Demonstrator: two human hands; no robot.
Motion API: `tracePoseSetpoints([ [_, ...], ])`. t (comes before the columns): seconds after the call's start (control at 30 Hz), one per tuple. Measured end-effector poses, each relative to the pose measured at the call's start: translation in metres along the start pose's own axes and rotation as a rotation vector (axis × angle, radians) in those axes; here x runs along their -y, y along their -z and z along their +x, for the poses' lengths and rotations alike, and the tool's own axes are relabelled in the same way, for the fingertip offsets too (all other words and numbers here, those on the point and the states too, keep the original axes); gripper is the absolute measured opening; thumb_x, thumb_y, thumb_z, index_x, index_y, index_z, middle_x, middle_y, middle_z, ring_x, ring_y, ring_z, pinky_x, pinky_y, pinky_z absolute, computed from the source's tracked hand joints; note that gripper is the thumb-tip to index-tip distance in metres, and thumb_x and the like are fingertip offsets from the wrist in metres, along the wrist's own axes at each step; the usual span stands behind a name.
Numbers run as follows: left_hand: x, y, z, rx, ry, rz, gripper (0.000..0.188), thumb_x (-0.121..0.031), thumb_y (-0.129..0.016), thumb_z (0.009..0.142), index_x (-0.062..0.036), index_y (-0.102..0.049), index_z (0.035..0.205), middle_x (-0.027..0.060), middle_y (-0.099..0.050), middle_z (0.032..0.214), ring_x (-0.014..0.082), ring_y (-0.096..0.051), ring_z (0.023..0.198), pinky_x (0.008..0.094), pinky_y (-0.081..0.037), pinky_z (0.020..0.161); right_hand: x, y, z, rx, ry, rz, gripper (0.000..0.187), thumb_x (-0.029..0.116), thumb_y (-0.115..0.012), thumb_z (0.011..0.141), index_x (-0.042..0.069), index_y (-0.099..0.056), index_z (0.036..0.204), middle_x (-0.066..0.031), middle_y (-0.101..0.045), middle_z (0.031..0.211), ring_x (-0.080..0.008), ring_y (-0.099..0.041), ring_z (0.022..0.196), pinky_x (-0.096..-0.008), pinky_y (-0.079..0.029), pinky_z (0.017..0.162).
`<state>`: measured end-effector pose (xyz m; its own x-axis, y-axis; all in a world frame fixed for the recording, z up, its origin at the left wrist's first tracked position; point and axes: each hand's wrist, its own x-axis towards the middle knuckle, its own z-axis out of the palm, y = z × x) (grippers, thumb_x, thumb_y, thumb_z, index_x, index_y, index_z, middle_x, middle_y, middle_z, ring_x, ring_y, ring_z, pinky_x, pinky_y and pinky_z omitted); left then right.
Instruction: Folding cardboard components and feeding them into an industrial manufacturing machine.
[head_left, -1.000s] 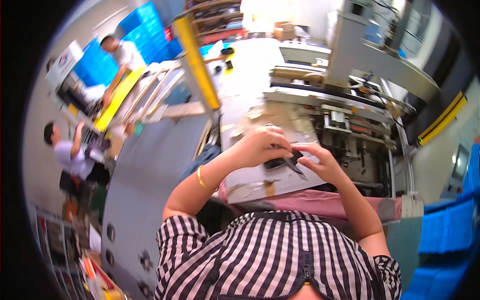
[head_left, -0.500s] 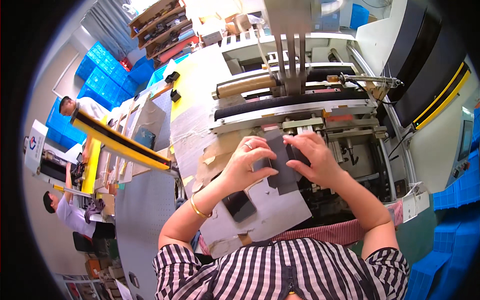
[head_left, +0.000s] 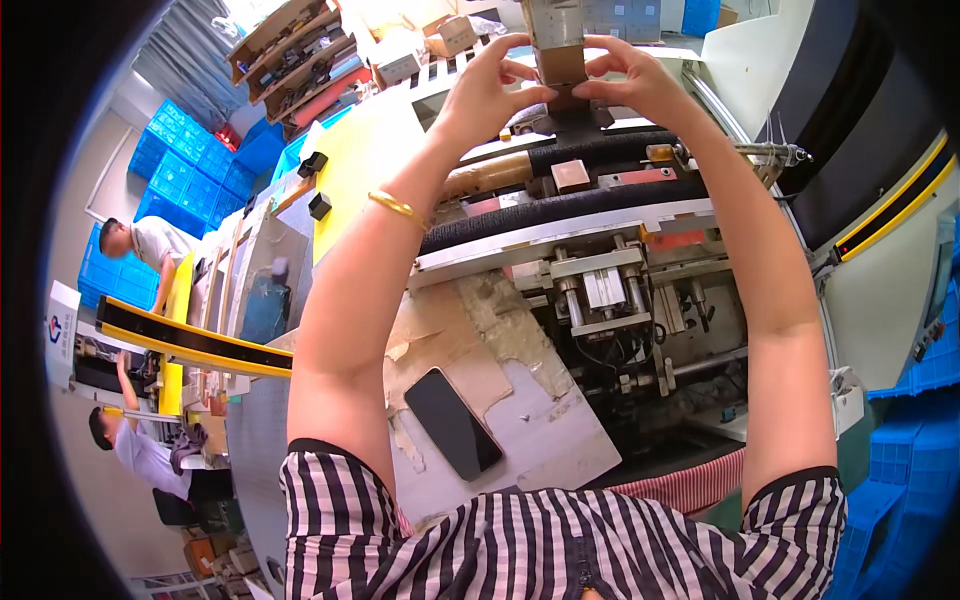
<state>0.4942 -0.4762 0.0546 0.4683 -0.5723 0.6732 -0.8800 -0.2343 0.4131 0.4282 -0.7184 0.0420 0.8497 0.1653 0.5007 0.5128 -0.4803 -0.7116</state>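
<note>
At the top of the view, both my arms reach forward over the machine. My left hand (head_left: 492, 92) is closed, with thumb and fingertips at the left side of a brown block (head_left: 561, 66) under the machine's upright head. On the opposite side, my right hand (head_left: 632, 78) pinches in the same way. A dark grey cut sheet (head_left: 576, 122) hangs just below the block, its upper part between my fingertips. Whether the sheet touches the block is hidden by my fingers. Beneath it lie the machine's black brush rollers (head_left: 590, 212) and a small pinkish-tan block (head_left: 570, 176).
A dark phone (head_left: 453, 424) lies on a white board (head_left: 550, 440) near me. Two small black boxes (head_left: 318, 206) sit on a yellow sheet at the left. A yellow-black bar (head_left: 195, 340) juts in from the left. Two people work farther left. Blue crates (head_left: 895, 475) stand right.
Both hands have moved forward and up from above the white board to the block, taking the dark grey sheet along. The machine's head has risen. The phone is now fully uncovered.
</note>
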Motion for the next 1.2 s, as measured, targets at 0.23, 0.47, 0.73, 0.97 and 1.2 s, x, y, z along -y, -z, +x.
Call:
tracePoseSetpoints([
  [0.23,-0.053,0.022,-0.073,-0.124,0.139,-0.058,0.072,-0.028,-0.084,0.074,-0.0086,-0.051,0.134,0.0111,-0.064,0.121,0.0265,-0.057,0.115,0.0408,-0.046,0.099,0.074,-0.049,-0.048,-0.479,0.100,0.464,0.035,0.030,-0.055,0.099,0.003,-0.063,0.120,-0.0085,-0.068,0.107,-0.0165,-0.063,0.097,-0.0334,-0.048,0.092],
  [0.47,-0.128,0.150,-0.359,0.043,0.421,0.190,0.025,-0.019,-0.074,0.084,-0.0076,-0.070,0.105,0.0114,-0.070,0.105,0.0289,-0.063,0.101,0.0391,-0.049,0.089,0.160,-0.210,-0.244,0.216,-0.168,0.504,0.020,0.008,-0.054,0.098,-0.004,-0.066,0.110,-0.0078,-0.070,0.095,-0.0129,-0.062,0.084,-0.0264,-0.049,0.079],
  [0.73,-0.232,0.201,-0.639,-0.088,0.631,0.469,0.050,-0.031,-0.071,0.086,-0.0084,-0.058,0.129,0.0154,-0.052,0.140,0.0360,-0.042,0.135,0.0435,-0.036,0.111,0.272,-0.371,-0.249,0.594,0.096,0.244,0.022,0.003,-0.056,0.094,0.000,-0.064,0.115,-0.0106,-0.070,0.101,-0.0178,-0.065,0.090,-0.0291,-0.050,0.082],
  [0.97,-0.281,0.244,-0.861,-0.378,1.305,0.256,0.034,-0.026,-0.071,0.086,-0.0093,-0.066,0.116,0.0115,-0.065,0.120,0.0276,-0.065,0.103,0.0383,-0.053,0.088,0.326,-0.533,-0.228,0.637,0.482,-0.209,0.027,0.010,-0.048,0.098,0.004,-0.060,0.121,-0.0194,-0.062,0.109,-0.0378,-0.059,0.100,-0.0410,-0.047,0.087],
  [1.2,-0.327,0.291,-1.000,-0.579,1.903,0.890,0.030,-0.014,-0.068,0.082,-0.0129,-0.061,0.112,0.0163,-0.059,0.111,0.0365,-0.065,0.092,0.0457,-0.054,0.077,0.293,-0.538,-0.233,0.726,0.478,-0.467,0.025,0.015,-0.044,0.100,0.007,-0.059,0.118,-0.0169,-0.062,0.113,-0.0364,-0.060,0.105,-0.0435,-0.048,0.086],
])
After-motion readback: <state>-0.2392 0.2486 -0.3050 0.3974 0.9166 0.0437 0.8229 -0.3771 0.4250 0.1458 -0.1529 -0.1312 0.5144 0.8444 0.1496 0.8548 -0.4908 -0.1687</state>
